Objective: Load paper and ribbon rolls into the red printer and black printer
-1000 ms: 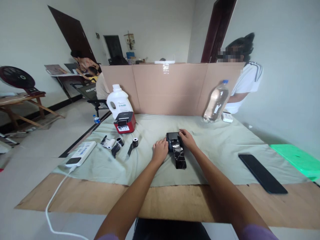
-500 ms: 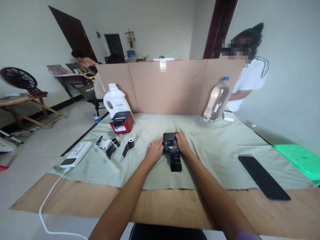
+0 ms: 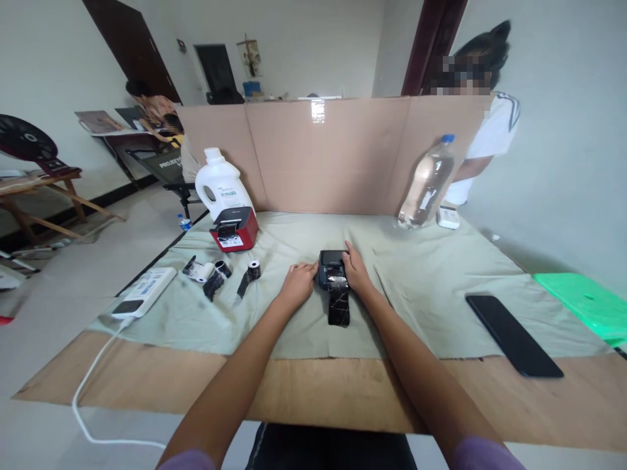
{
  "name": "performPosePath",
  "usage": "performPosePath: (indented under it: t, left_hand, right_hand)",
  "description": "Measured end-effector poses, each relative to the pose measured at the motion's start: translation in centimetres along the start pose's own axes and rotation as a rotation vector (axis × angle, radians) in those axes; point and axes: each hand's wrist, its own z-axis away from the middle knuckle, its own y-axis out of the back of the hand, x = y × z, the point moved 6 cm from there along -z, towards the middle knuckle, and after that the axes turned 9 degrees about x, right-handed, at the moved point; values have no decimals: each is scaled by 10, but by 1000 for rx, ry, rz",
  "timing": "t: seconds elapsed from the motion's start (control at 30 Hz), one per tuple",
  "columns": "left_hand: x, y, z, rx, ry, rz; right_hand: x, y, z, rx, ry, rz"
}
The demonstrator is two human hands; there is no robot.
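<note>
The small black printer [image 3: 331, 266] sits mid-counter on the green cloth [image 3: 431, 287], with a dark printed strip [image 3: 339, 305] running from it toward the near edge. The left hand [image 3: 298, 282] rests against its left side, fingers loosely curled. The right hand [image 3: 355, 271] presses its right side, fingers together.

White capital letters beginning "PROJECT" stand on the dark back of a folding chair [image 3: 169, 164] at far left, the rest hidden. The white jug [image 3: 220, 189] carries a small green label, its print too small to read.
</note>
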Motion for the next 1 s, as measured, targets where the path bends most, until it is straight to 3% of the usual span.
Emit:
performPosePath:
  t: [0.13,0.4,0.67,0.83,1.0]
  left_hand:
    - [-1,-4,1,23,39,25]
    - [-5,-7,5,58,124,180]
    - [-12,-11,3,62,146,249]
    - [-14,-11,3,76,141,269]
    - [-12,-10,3,75,124,281]
  right_hand:
    - [-4,7,3,50,-15,11]
    - [-10,33,13,279,-74,23]
    - [-14,32,15,250,-58,-126]
    - [-11,37,18,340,-106,-85]
    - [-11,35,18,297,-90,-97]
